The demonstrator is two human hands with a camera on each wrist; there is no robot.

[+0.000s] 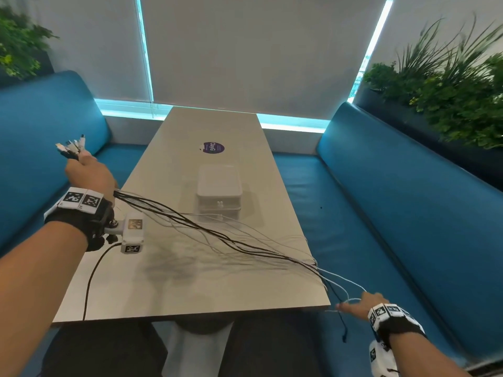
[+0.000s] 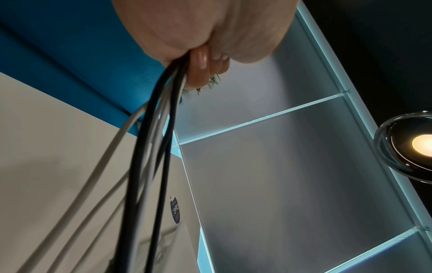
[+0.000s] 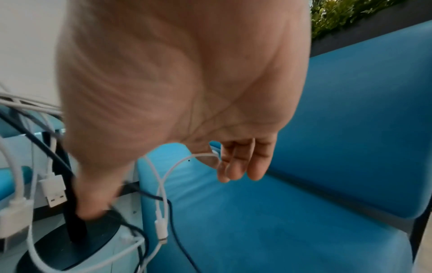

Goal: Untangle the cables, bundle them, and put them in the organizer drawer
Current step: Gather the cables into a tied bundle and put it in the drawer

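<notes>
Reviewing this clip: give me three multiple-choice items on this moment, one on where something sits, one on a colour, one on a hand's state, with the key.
1. Where is the organizer drawer unit?
A. On the table, near its middle
B. On the right-side bench
C. In the left hand

2. What colour are the benches?
A. Red
B. Blue
C. Grey

3. What is the left hand doing?
A. Resting flat on the table
B. Hanging empty
C. Gripping the cables in a bunch, connectors sticking out past the fist

Key: 1 A, the pale boxes stand on the table below the round sticker. 2 B, both seats beside the table are blue. 3 C, the left wrist view shows fingers curled round black and white cables, which stretch across the table toward the right hand.
</notes>
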